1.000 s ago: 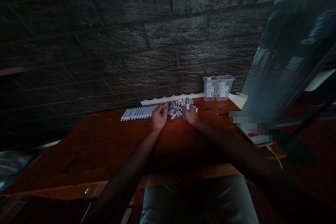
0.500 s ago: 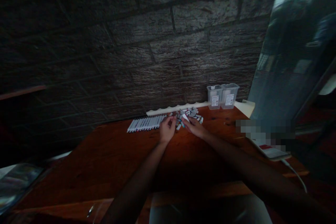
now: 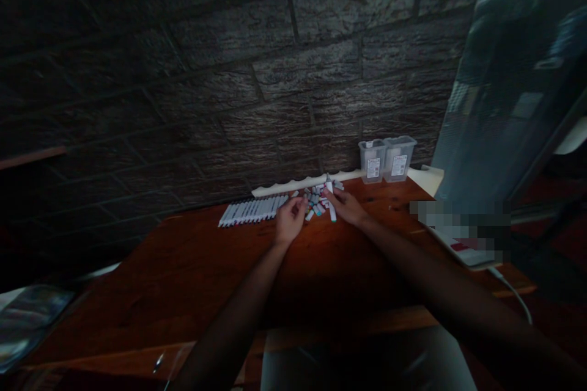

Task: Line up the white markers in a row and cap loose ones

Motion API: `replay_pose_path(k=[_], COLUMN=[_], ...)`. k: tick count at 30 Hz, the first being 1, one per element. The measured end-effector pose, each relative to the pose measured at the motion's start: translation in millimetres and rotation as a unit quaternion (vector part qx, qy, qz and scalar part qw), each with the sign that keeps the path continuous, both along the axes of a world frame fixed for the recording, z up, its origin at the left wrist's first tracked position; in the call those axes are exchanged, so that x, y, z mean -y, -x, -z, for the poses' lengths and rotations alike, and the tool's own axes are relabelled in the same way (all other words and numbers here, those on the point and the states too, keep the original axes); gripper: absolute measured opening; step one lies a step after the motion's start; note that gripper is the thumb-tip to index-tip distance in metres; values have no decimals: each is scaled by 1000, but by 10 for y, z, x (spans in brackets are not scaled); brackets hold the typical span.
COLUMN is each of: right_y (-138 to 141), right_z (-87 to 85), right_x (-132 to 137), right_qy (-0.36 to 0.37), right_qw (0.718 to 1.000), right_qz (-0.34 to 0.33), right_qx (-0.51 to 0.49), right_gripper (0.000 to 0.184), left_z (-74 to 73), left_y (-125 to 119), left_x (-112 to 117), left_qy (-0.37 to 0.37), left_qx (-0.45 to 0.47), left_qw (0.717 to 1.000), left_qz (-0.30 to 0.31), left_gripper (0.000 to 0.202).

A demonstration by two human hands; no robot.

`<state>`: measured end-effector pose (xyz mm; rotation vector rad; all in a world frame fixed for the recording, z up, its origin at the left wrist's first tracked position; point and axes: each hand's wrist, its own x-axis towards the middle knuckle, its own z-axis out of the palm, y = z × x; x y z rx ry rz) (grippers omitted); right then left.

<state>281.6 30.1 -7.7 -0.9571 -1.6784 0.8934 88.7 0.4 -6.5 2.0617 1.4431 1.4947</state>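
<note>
- Since half a second earlier, the right hand (image 3: 347,208) had drawn one white marker (image 3: 331,200) up out of the loose pile (image 3: 315,198) and tipped it nearly upright
- It gripped that marker between thumb and fingers, over the pile's right edge
- The left hand (image 3: 290,221) sat just beside the pile's left edge, fingers curled; whether it pinched a small piece was too dim to tell
- The neat row of markers (image 3: 251,211) lay unchanged on the desk (image 3: 192,256), left of the pile; two clear containers (image 3: 387,160) stood by the wall
</note>
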Motion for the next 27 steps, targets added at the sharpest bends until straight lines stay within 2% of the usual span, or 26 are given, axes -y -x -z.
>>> replay_pose_path(k=[3,6,11,19,27], right_y=[42,60,35,31,-64], right_z=[-17,-50,-113,-143,-129], right_x=[13,21,33,63,-27], right_qy=[-5,35,97,153,167], right_qw=[999,992,972,955,950], right_qz=[-13,-10,-20,-66,11], right_qx=[-50,-121,-214,-245,-265], right_gripper=[41,40,40,40,42], left_z=[11,34,58,25,39], left_y=[-23,-41,-24,-11,7], left_x=[14,25,18,11,-7], left_qy=[33,58,83,88,60], left_qx=[-21,-63,-135,-113,-118], left_qw=[997,991,981,983,986], left_qz=[64,104,115,116,97], left_gripper=[29,33,36,36,32])
